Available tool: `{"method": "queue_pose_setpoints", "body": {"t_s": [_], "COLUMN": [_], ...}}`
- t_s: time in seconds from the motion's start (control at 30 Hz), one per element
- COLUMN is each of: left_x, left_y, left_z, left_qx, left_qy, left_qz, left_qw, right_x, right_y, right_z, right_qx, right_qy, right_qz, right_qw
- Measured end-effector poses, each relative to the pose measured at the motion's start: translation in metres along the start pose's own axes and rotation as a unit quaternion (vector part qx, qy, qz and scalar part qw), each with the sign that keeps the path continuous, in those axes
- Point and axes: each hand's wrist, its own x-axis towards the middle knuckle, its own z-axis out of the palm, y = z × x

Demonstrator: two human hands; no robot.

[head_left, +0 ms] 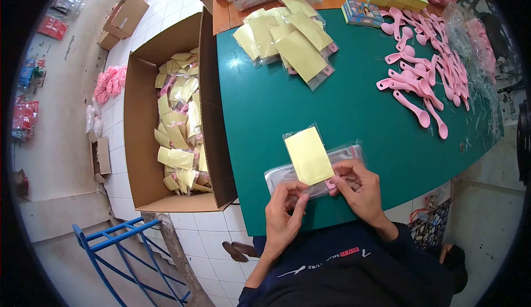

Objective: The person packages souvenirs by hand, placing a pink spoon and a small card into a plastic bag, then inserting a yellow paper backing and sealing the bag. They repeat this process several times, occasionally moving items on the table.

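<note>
the person wears a dark top (359, 282), navy verging on black, made of plain-looking cloth. across the chest runs a small print: a red block (348, 251) with lettering too small to read surely, next to it a pale word (323, 259) that seems to say "signature", upside down from above, then a white slanting stroke (299, 270). a small white angular mark (366, 254) sits at the other end. the dark right sleeve (402, 235) stops short of the wrist; the right hand (359, 191) and left hand (285, 213) are ungloved.
</note>
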Motion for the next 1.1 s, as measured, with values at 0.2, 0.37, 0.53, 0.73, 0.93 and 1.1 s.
{"method": "queue_pose_setpoints", "body": {"t_s": [0.2,0.37,0.53,0.73,0.93,1.1], "left_x": [0.014,0.088,0.085,0.093,0.096,0.091], "left_y": [0.029,0.087,0.054,0.031,0.028,0.035], "left_z": [-0.007,-0.015,0.006,0.026,0.020,0.014], "left_qx": [0.106,0.190,0.379,0.350,0.271,0.258], "left_qy": [-0.004,0.094,-0.129,-0.139,-0.116,-0.134], "left_qz": [0.077,0.291,0.289,0.314,0.339,0.263], "left_qw": [0.991,0.933,0.870,0.872,0.893,0.920], "right_x": [0.014,0.069,0.077,0.066,0.075,0.073], "right_y": [-0.018,-0.078,-0.042,-0.017,-0.017,-0.035], "right_z": [-0.009,-0.036,-0.128,-0.132,-0.126,-0.109], "right_qx": [-0.103,-0.217,-0.587,-0.534,-0.556,-0.549], "right_qy": [-0.024,0.048,0.125,0.142,0.116,0.111], "right_qz": [-0.055,-0.236,-0.169,-0.164,-0.177,-0.178], "right_qw": [0.993,0.946,0.782,0.817,0.803,0.809]}}
